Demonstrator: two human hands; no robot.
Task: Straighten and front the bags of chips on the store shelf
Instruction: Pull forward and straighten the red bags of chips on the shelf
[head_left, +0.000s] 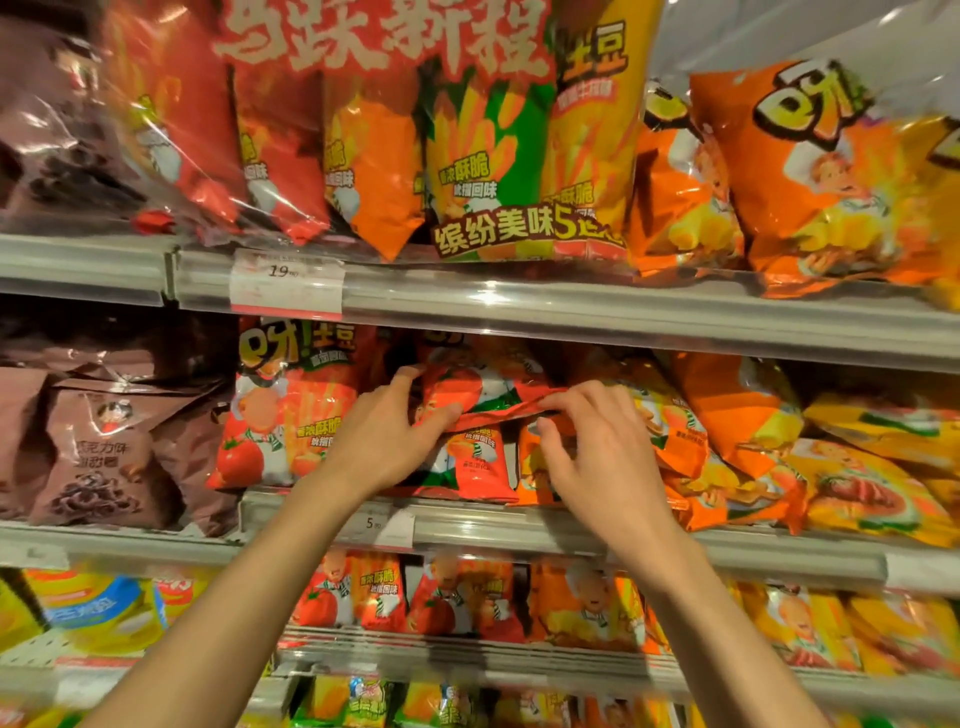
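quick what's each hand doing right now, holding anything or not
Left hand: grip closed on the crumpled red foil chip bag on the middle shelf.
Right hand: pinching the same bag's folded edge.

In front of me run grey metal shelf rails (623, 322) with clear plastic price strips; 2 white price tags (287, 283) read 19 and 5. Overhead light glares off the plastic.
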